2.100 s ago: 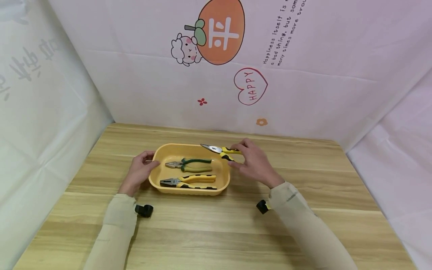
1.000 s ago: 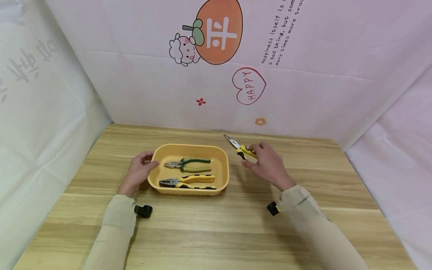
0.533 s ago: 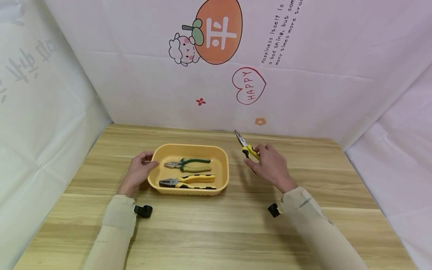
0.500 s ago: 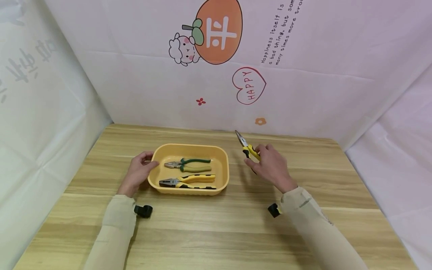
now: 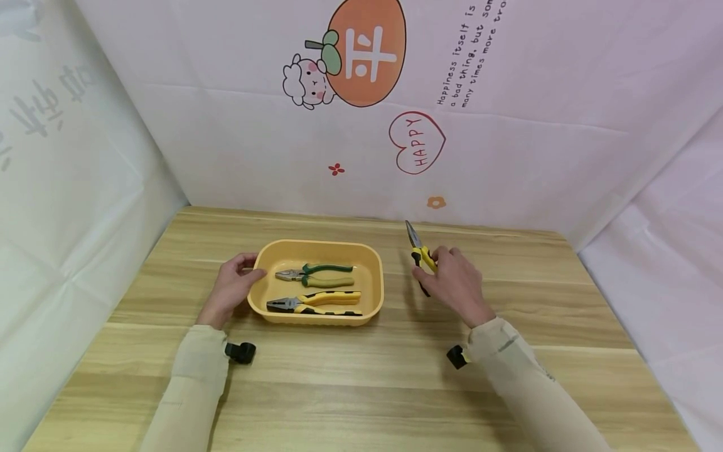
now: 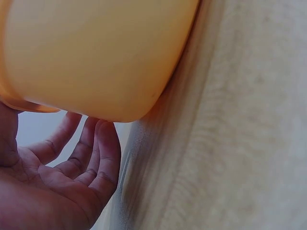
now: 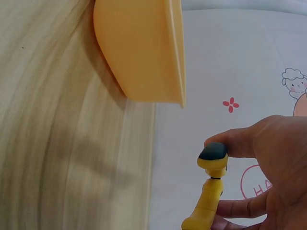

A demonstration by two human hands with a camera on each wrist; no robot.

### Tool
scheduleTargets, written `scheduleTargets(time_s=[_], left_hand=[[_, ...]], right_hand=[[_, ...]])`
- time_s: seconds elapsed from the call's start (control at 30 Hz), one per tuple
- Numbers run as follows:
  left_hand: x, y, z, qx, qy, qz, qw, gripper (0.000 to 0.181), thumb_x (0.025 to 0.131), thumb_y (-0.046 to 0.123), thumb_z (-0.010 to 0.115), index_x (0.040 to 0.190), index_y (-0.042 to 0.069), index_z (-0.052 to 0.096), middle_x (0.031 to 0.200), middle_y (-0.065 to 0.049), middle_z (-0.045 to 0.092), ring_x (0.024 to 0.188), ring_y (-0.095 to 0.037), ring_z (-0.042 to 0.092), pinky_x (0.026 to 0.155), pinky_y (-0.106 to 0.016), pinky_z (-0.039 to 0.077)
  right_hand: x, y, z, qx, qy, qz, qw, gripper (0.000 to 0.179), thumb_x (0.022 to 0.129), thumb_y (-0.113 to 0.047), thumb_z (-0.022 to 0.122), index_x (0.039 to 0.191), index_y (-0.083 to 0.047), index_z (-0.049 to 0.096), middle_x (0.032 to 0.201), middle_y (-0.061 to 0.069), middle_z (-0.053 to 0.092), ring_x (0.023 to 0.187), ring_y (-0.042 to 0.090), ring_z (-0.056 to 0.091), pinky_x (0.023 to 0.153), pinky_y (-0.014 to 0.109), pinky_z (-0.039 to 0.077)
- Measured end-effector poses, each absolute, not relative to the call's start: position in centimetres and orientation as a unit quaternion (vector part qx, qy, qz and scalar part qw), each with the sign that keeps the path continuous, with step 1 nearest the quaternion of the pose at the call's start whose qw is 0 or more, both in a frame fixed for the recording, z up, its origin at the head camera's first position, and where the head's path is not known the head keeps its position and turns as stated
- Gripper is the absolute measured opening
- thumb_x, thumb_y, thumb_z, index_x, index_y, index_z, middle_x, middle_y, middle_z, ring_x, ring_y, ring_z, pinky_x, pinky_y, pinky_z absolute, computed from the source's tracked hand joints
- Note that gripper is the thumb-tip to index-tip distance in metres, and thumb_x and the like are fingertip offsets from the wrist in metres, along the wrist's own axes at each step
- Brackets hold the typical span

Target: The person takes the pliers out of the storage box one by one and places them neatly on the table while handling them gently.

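Observation:
A yellow plastic tray (image 5: 316,319) stands on the table. My left hand (image 5: 230,285) grips its left end, the thumb over the rim and the fingers curled against the outer wall, as the left wrist view shows. Green-handled combination pliers (image 5: 324,276) lie inside, with yellow-and-black combination pliers (image 5: 322,301) nearer me. To the right of the tray, my right hand (image 5: 456,282) holds long-nose pliers (image 5: 415,240) by their yellow-and-black handles, raised above the table. Their tips point toward the back wall. In the right wrist view the handle ends (image 7: 206,206) show beside the thumb.
The wooden table (image 5: 350,389) meets a printed white cloth (image 5: 254,157) at its back edge. More white cloth hangs at the left and right. A small black camera (image 5: 241,353) is worn at the left wrist, another black camera (image 5: 456,356) at the right.
My right hand has carried the long-nose pliers from above the tray's right end out to the right, their tips turning from leftward toward the back. Left hand and tray have stayed put.

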State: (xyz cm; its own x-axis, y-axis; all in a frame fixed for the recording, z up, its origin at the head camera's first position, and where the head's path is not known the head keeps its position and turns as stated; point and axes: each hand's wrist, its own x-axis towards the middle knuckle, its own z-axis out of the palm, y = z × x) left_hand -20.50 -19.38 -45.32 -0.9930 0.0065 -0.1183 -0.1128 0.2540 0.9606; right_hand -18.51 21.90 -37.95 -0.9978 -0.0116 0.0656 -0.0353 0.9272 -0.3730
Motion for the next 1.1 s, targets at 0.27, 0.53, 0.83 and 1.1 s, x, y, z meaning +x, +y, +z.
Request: scheduleTargets(time_s=[0.27, 0.53, 0.83, 1.1], left_hand=[[-20.4, -19.4, -45.3, -0.034, 0.788, 0.612, 0.052, 0.046, 0.101, 0.010, 0.059, 0.142, -0.007, 0.047, 0.136, -0.025, 0.048, 0.118, -0.033, 0.053, 0.083, -0.020, 0.053], [-20.5, -19.5, -45.3, -0.034, 0.790, 0.611, 0.052, 0.046, 0.101, 0.010, 0.059, 0.143, -0.007, 0.047, 0.136, -0.025, 0.048, 0.118, -0.032, 0.053, 0.083, -0.019, 0.052], [-20.4, -19.4, -45.3, -0.033, 0.791, 0.609, 0.048, 0.045, 0.101, 0.009, 0.059, 0.142, -0.006, 0.048, 0.135, -0.024, 0.049, 0.117, -0.032, 0.054, 0.083, -0.019, 0.053], [-20.4, -19.4, -45.3, -0.032, 0.791, 0.609, 0.047, 0.045, 0.101, 0.010, 0.060, 0.142, -0.006, 0.049, 0.135, -0.025, 0.049, 0.116, -0.032, 0.054, 0.082, -0.020, 0.053]], right_hand=[[-18.4, 21.7, -38.8, 0.011, -0.980, 0.198, 0.031, 0.047, 0.092, -0.040, 0.069, 0.106, 0.004, 0.062, 0.090, 0.015, 0.055, 0.070, 0.027, 0.050, 0.054, 0.035, 0.040], [-18.1, 21.3, -39.5, 0.004, -0.980, 0.199, 0.015, 0.045, 0.092, -0.039, 0.070, 0.100, 0.004, 0.060, 0.083, 0.013, 0.052, 0.066, 0.026, 0.050, 0.052, 0.033, 0.040], [-18.1, 21.1, -40.1, -0.007, -0.981, 0.195, 0.004, 0.040, 0.093, -0.041, 0.068, 0.087, -0.003, 0.055, 0.078, 0.012, 0.050, 0.063, 0.025, 0.048, 0.051, 0.032, 0.037], [-18.1, 21.0, -40.9, -0.019, -0.981, 0.191, -0.006, 0.043, 0.092, -0.043, 0.069, 0.082, -0.005, 0.054, 0.077, 0.012, 0.052, 0.061, 0.025, 0.050, 0.047, 0.032, 0.038]])
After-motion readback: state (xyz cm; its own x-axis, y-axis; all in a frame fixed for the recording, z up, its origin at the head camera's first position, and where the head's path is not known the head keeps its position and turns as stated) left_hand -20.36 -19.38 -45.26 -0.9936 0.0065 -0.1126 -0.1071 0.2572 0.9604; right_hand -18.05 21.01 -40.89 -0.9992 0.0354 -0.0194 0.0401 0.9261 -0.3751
